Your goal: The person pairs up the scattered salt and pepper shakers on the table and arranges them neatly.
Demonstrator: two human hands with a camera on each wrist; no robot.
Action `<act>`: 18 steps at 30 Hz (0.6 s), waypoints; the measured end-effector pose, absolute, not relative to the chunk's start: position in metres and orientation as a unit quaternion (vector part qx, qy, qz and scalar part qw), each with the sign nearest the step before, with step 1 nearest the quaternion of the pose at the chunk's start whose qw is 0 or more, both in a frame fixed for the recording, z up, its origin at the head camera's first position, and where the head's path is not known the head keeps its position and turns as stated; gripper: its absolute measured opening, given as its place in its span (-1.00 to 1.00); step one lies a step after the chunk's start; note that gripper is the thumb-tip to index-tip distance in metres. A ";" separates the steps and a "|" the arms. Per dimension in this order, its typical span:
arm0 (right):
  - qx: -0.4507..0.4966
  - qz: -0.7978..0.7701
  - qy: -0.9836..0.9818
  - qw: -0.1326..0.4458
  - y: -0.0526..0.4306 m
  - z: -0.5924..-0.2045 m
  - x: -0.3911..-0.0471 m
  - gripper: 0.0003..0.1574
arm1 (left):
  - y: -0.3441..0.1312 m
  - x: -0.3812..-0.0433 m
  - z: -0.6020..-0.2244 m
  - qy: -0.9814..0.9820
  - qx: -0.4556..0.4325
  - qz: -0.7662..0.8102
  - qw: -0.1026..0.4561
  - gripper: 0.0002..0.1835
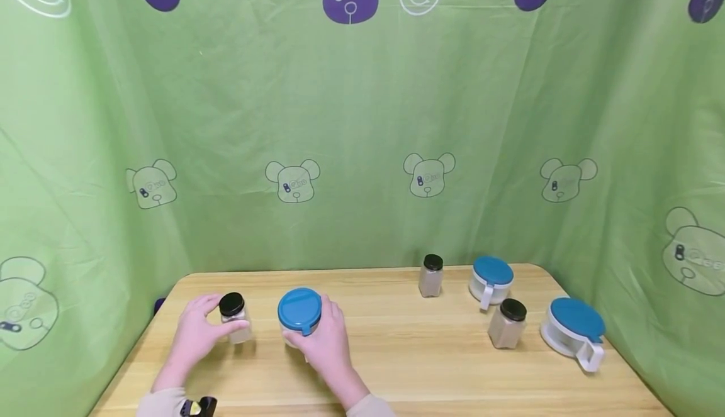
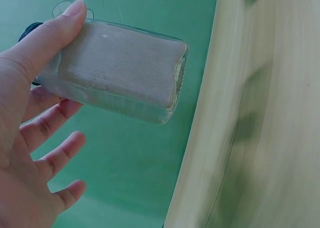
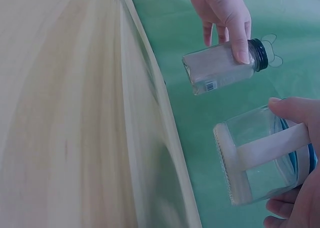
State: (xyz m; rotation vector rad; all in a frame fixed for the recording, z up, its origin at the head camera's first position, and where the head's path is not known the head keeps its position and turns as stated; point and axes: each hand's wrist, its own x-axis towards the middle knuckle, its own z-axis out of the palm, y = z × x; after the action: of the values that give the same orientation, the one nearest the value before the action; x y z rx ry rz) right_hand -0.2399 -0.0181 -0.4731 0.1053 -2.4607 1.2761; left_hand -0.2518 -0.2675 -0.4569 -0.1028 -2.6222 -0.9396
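Note:
On the left side of the table, my left hand (image 1: 195, 332) pinches a square clear jar (image 2: 120, 65) with a black lid (image 1: 231, 304) between thumb and fingers. The jar holds a pale greyish filling. The last two fingers stand spread away from it in the left wrist view. Just to the right, my right hand (image 1: 330, 344) grips a round clear canister (image 3: 260, 160) around its upper part, near its blue lid (image 1: 300, 309). A white handle strip (image 3: 272, 147) runs down the canister's side. Both containers are held above the table, their shadows falling on it.
At the right of the wooden table (image 1: 408, 360) stand two black-lidded jars, one farther back (image 1: 431, 277) and one nearer (image 1: 506, 324). Beside them sit two blue-lidded canisters with white handles, a back one (image 1: 491, 280) and a front one (image 1: 573, 329). Green curtains (image 1: 362, 216) surround the table.

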 end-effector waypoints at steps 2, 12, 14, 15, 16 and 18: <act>0.039 0.450 -0.874 0.181 -0.021 -0.475 -0.240 0.23 | -0.270 -0.252 -0.458 -0.926 -0.035 -0.333 0.173 0.00; 0.056 0.451 -0.873 0.175 -0.039 -0.481 -0.241 0.22 | -0.281 -0.249 -0.457 -0.928 -0.015 -0.346 0.140 0.05; 0.058 0.450 -0.875 0.171 -0.043 -0.481 -0.241 0.23 | -0.282 -0.248 -0.456 -0.928 -0.012 -0.347 0.134 0.06; 0.058 0.450 -0.875 0.169 -0.044 -0.482 -0.241 0.23 | -0.283 -0.248 -0.455 -0.928 -0.011 -0.347 0.133 0.06; 0.059 0.449 -0.876 0.168 -0.046 -0.482 -0.241 0.24 | -0.284 -0.247 -0.455 -0.929 -0.011 -0.346 0.131 0.06; 0.060 0.447 -0.877 0.165 -0.050 -0.482 -0.241 0.24 | -0.286 -0.247 -0.455 -0.929 -0.011 -0.347 0.131 0.06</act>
State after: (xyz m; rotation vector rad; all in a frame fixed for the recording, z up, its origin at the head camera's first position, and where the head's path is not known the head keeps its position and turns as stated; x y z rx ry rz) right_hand -0.2411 -0.0497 -0.4817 0.1709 -2.4996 1.2727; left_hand -0.2473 -0.2859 -0.4550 -0.0308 -2.6969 -1.0066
